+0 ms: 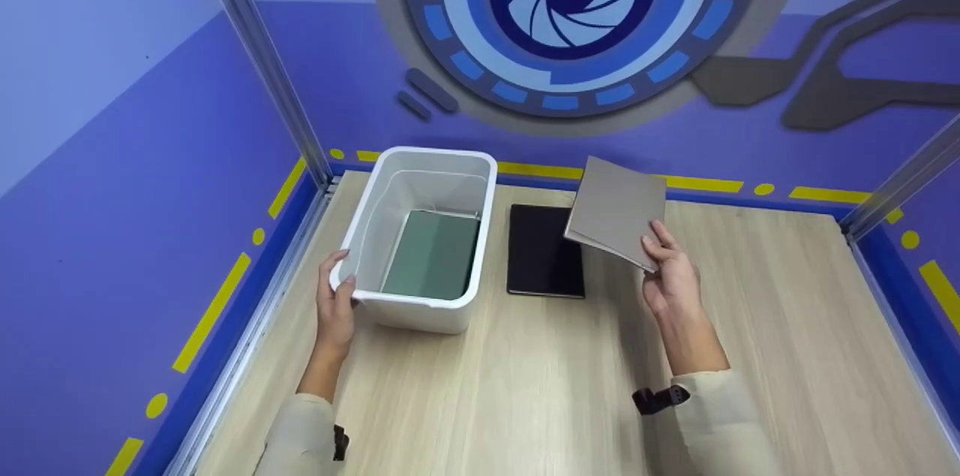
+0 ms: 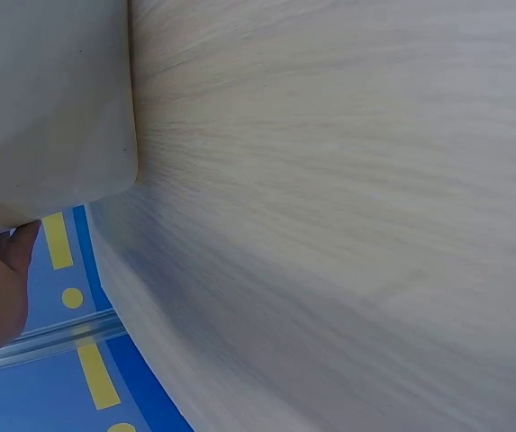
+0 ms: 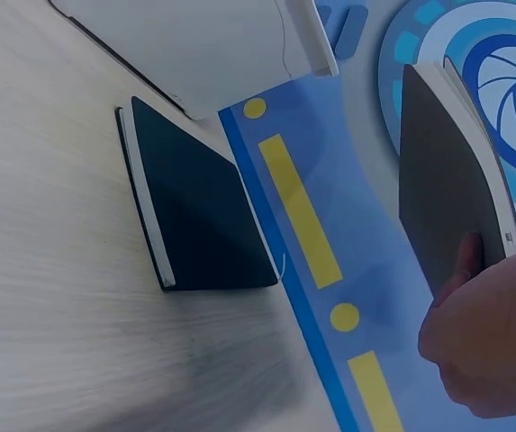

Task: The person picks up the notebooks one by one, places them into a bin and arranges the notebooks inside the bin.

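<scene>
A white plastic bin [image 1: 425, 314] stands on the table at the left, and my left hand [image 1: 335, 303] grips its near left corner at the rim. Inside, a green notebook [image 1: 433, 254] lies flat on the bottom. My right hand [image 1: 673, 277] holds a grey-brown notebook [image 1: 621, 209] by its near right corner, raised above the table and tilted. In the right wrist view its page edges [image 3: 474, 135] show, with the thumb against one cover. Under and left of it, a black notebook [image 1: 541, 254] lies on the table, right of the bin.
The wood-grain table [image 1: 525, 393] is bounded by a blue back wall [image 1: 337, 85] with printed patterns and by side walls. Metal posts [image 1: 262, 55] rise at the table's back corners. Dark wrist cameras [image 1: 660, 399] sit on the sleeves.
</scene>
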Available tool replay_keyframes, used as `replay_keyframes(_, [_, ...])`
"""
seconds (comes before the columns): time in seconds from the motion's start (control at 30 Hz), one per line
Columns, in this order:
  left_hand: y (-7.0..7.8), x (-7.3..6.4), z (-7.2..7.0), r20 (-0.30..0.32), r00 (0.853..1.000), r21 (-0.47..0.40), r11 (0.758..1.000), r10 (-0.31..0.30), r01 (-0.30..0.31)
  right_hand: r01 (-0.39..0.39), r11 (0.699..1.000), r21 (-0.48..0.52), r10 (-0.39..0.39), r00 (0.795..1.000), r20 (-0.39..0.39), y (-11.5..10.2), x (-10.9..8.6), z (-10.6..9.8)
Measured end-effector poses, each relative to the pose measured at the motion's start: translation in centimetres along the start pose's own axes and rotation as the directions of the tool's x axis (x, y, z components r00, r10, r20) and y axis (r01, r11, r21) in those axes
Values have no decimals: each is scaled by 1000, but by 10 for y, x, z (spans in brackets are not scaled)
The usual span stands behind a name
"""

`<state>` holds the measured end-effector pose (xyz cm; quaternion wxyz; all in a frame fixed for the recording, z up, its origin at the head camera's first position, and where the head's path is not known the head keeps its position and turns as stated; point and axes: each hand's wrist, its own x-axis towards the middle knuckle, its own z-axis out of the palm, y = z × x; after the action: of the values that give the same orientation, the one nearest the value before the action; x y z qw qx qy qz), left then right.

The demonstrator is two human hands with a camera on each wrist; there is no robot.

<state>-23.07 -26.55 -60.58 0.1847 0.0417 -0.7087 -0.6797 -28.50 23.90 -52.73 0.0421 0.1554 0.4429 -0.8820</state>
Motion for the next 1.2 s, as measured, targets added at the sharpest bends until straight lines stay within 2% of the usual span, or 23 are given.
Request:
replay_keyframes(0.2, [0, -1, -1, 10, 1000, 22, 1000, 13, -13, 1, 998, -60, -1, 1000, 10, 1, 2, 2])
replay_keyframes(0.33, [2, 0, 0, 10, 1000, 25, 1000, 15, -15, 7, 998, -61, -6, 1000, 12, 0, 1, 0])
replay_keyframes(0.5, [1, -1, -1, 3, 1000, 37, 999, 3, -3, 4, 1000, -21, -4, 1000, 5, -3, -1, 3])
replay_keyframes(0.77, [0, 0, -2, 15, 1000, 20, 1000, 0, -1, 26, 999, 40, -23, 998, -55, -8, -3, 12])
replay_keyframes(0.9, [-1, 0, -3, 3, 1000, 11, 1000, 3, -4, 41, 998, 40, -39, 999, -38, -8, -6, 16])
replay_keyframes(1.07, [-1, 0, -3, -4, 1000, 10, 1000, -25, 25, 48, 998, 28, -48, 999, 1, -9, -9, 21])
replay_keyframes(1.2, [0, 1, -2, -4, 1000, 19, 1000, -22, 22, 61, 997, 36, -61, 998, -7, -9, -10, 27])
